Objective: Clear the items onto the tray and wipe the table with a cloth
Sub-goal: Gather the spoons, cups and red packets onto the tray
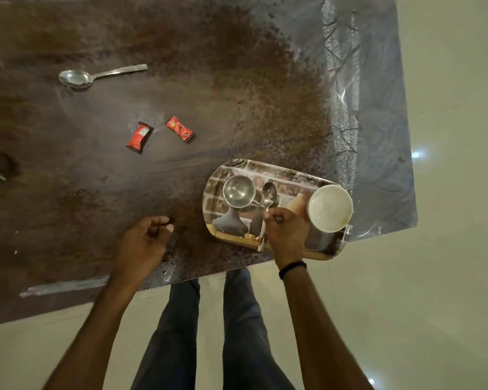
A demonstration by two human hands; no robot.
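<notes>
Head view. One tray [288,178] at the table's [96,178] near corner holds one steel bowl [238,191], one white bowl [330,208] at its right end, and one spoon [269,194] between them. Left of the tray, on the table: two red packets [139,137] [179,129], and beyond them a second spoon [102,74]. Right hand [288,235], over the tray's near edge: grip closed on the tray spoon's handle. Left hand [144,243], just left of the tray: fingers curled, nothing visible in the grip.
</notes>
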